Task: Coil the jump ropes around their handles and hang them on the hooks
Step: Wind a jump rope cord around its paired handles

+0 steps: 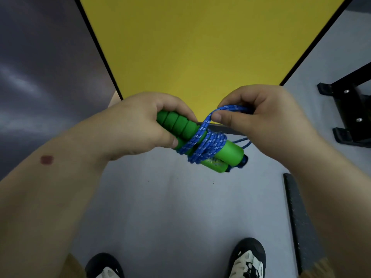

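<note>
The left hand [140, 125] at nine o'clock of centre grips the ribbed ends of two handles [202, 143] laid side by side, which run out from it toward four o'clock, while the right hand [267, 121] at three o'clock pinches a loop of the rope [204, 145] just above them; several turns of the rope lie around the middle of the handles, and a slack bight hangs behind them, below the right hand. Behind the hands, toward twelve o'clock, a panel [200, 47] rises from the floor [170, 207], with a wall [40, 77] at ten o'clock. A rack's feet [345, 109] stand on the floor at two to three o'clock, a flat strip [299, 217] lies at four to five o'clock, and two shoes [249, 259] stand at six o'clock below the hands.
</note>
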A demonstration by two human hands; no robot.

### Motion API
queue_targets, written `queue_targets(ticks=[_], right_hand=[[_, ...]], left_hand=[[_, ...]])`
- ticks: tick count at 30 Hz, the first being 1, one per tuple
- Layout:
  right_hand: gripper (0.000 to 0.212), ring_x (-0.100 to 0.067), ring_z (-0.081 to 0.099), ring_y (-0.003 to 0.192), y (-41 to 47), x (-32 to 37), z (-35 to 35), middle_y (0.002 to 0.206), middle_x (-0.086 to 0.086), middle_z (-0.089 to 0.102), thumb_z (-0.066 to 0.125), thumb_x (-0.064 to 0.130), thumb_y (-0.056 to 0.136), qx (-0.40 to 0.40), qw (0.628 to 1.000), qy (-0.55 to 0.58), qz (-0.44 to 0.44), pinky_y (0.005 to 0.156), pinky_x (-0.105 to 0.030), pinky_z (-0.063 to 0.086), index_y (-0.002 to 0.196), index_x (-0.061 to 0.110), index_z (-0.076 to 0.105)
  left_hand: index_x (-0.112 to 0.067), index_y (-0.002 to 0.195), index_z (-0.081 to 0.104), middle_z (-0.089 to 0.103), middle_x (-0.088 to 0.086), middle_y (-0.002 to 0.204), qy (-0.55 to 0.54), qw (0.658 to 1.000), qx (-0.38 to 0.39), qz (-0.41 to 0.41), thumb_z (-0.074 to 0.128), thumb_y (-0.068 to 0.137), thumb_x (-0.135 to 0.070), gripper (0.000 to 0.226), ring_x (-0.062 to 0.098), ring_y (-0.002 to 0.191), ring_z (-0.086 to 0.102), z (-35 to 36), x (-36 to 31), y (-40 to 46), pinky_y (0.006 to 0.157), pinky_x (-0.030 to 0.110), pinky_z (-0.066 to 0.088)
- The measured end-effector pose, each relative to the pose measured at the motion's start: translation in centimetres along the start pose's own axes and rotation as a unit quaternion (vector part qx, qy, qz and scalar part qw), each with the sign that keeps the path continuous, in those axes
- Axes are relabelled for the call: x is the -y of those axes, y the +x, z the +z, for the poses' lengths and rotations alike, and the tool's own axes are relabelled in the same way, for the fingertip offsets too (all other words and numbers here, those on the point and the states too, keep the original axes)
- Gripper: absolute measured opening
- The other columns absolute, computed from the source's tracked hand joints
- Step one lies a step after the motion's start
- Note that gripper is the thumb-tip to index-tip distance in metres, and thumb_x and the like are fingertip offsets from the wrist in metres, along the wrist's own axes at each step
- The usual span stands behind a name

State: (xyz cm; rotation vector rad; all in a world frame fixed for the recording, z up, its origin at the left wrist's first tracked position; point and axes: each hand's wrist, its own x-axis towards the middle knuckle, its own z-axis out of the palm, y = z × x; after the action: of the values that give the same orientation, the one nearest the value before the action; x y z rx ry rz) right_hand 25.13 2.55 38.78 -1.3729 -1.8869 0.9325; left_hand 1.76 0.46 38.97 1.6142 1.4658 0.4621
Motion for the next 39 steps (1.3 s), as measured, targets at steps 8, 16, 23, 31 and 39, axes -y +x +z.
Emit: queue_targets(ticks=[8,16,23,31,39], right_hand=[[0.021,-0.012,0.066,0.064,-0.1,-3.9,0.5,0.069,0.006,0.067,0.062,0.023,0.096,0.056,0.994,0.042,0.084,0.061,-0.032,0.057,0.076,0.019,0.066],[0.028,-0.009,0.047,0.055,-0.3,-0.3,2.4,0.064,0.008,0.052,0.050,0.050,0.100,0.185,0.976,-0.035,0.105,0.059,-0.033,0.043,0.096,0.035,0.073],[0.029,-0.019,0.036,0.056,-0.4,0.9,0.8,0.065,-0.003,0.040,0.059,0.039,0.099,0.184,0.980,-0.018,0.072,0.055,-0.038,0.033,0.097,0.012,0.068],[0.019,-0.030,0.068,0.070,-0.2,1.1,-0.7,0.073,-0.005,0.072,0.077,0.044,0.085,0.065,0.997,-0.020,0.025,0.062,-0.048,0.054,0.084,0.026,0.074],[0.020,-0.009,0.059,0.058,0.2,0.3,-0.3,0.063,-0.004,0.065,0.081,0.038,0.081,0.043,0.991,0.117,0.048,0.062,-0.027,0.054,0.083,0.018,0.077]], left_hand=[[-0.015,0.121,0.069,0.072,0.007,0.108,-0.431,0.894,0.103,0.066,0.060,0.071,0.007,0.055,0.022,0.088,0.073,-1.2,0.3,0.2,0.072,0.035,0.058],[-0.015,0.134,0.065,0.075,0.010,0.123,-0.397,0.902,-0.167,0.012,0.075,0.085,-0.002,0.052,0.022,0.105,0.075,2.0,0.1,1.4,0.087,0.038,0.059],[-0.040,0.116,0.060,0.059,-0.013,0.108,0.034,0.952,-0.297,0.063,0.078,0.083,-0.011,0.047,-0.006,0.087,0.055,2.2,-0.1,0.7,0.066,0.000,0.037],[-0.045,0.091,0.066,0.066,-0.012,0.084,0.050,0.989,-0.130,0.050,0.067,0.079,0.006,0.052,0.004,0.071,0.060,0.9,-0.2,0.5,0.059,0.020,0.051],[-0.020,0.094,0.071,0.067,0.006,0.087,-0.307,0.943,0.102,0.076,0.057,0.067,0.010,0.043,0.018,0.080,0.064,0.3,-0.7,0.0,0.071,0.034,0.055]])
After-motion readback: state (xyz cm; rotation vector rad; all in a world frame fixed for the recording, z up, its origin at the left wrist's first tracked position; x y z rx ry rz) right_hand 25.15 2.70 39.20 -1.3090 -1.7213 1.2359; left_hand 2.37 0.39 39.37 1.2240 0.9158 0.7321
